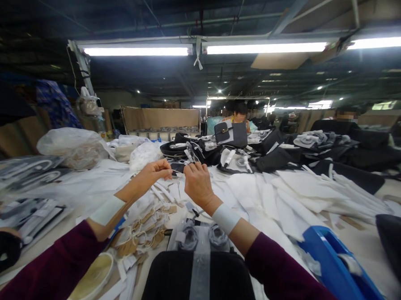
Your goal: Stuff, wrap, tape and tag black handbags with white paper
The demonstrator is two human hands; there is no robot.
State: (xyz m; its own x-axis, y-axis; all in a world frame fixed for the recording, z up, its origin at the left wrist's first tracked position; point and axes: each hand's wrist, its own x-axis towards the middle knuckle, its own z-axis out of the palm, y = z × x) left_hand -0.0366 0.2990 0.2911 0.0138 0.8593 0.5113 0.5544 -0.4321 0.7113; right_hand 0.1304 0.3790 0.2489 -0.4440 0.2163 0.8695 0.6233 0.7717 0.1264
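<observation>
Both hands are raised over the middle of the table, close together, with a thin pale strand (177,171) faintly visible between their fingers. My left hand (154,174) pinches one end of it. The fingers of my right hand (198,183) are curled closed around the other end, so what lies inside is hidden. Below them, close to me, lies a black bag (166,280) with a translucent strip (200,275) down its middle. Two grey wrapped bundles (189,237) sit at its far edge. Left of the bag is a heap of paper tags with strings (137,236).
A blue tape dispenser (342,274) stands at right, and a round shallow tub (94,281) at lower left. White sheets (302,195) cover the right side. Black bags (231,133) pile up at the back. Another person's sleeve (0,251) reaches in at far left.
</observation>
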